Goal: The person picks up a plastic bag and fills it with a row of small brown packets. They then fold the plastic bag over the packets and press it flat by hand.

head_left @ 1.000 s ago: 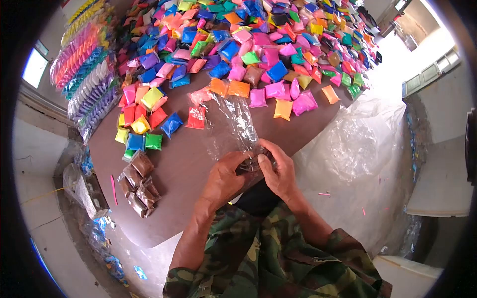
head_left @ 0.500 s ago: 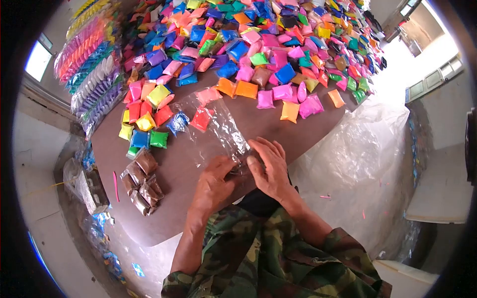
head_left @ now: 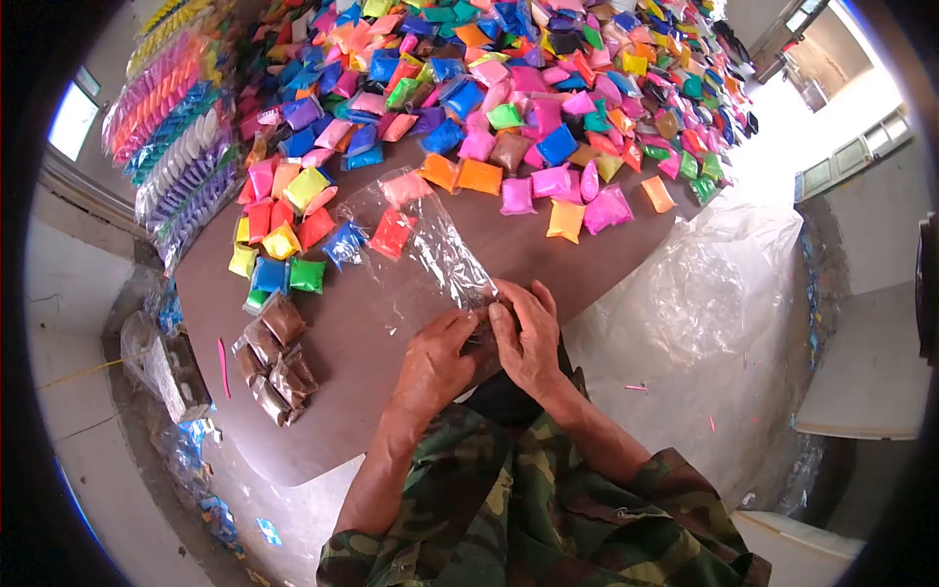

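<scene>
A clear plastic bag (head_left: 438, 262) lies flat on the brown table (head_left: 333, 411), its near end gathered between my two hands. My left hand (head_left: 438, 360) has its fingers curled closed on that end. Beside it, my right hand (head_left: 528, 338) pinches the same end between thumb and fingers. Toward the bag's far end, a red packet (head_left: 392, 233) and a salmon-pink packet (head_left: 405, 188) show through or under the film. A blue packet (head_left: 344, 245) sits by its left side. My fingers hide the bag's near edge.
A large heap of coloured packets (head_left: 528, 83) covers the far table. Several brown packets (head_left: 280, 357) and a pink strip (head_left: 223, 368) lie at left. Strips of joined packets (head_left: 181, 127) hang at far left. Clear plastic sheeting (head_left: 694, 284) spreads on the right.
Both hands stay at the bag's near end; the right fingers have drawn in closer to the thumb. The view has shifted slightly, and the packets lie as before.
</scene>
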Motion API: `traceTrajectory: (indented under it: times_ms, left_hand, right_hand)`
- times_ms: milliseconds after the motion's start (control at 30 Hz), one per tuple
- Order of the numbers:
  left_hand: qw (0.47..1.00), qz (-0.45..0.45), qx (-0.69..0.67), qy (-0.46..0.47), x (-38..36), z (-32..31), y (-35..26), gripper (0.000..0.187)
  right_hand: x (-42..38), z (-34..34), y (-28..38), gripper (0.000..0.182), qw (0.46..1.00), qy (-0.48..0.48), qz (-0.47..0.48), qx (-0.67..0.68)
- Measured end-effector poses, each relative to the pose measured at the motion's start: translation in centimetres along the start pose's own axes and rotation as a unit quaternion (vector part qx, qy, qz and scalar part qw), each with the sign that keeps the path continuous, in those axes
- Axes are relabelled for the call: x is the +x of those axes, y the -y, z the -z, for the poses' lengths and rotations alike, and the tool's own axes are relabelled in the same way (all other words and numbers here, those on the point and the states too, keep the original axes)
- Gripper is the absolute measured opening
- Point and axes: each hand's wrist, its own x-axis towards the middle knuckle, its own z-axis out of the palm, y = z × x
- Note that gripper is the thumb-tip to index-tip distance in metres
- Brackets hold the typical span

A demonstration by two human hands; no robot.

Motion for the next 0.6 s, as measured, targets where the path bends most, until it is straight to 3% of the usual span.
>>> traceTrajectory:
  times_ms: [167, 267, 367, 600]
  left_hand:
    - [0.999, -0.008, -0.027, -0.016, -0.3, 0.3, 0.2, 0.047]
    - [0.998, -0.062, -0.016, -0.017, 0.0, 0.7, 0.2, 0.048]
    - [0.998, -0.036, 0.040, 0.022, 0.0, 0.7, 0.0, 0.047]
    - [0.997, -0.064, 0.045, -0.005, -1.1, -0.3, 1.3, 0.049]
  right_hand:
    - [0.1, -0.1, 0.2, 0.030, 1.000, 0.005, -0.005, -0.007]
    - [0.2, -0.3, 0.4, 0.029, 1.000, -0.008, 0.001, -0.018]
    - [0.1, -0.5, 0.3, 0.029, 1.000, -0.013, 0.002, -0.020]
    - [0.2, -0.6, 0.0, 0.027, 0.999, -0.027, 0.018, -0.028]
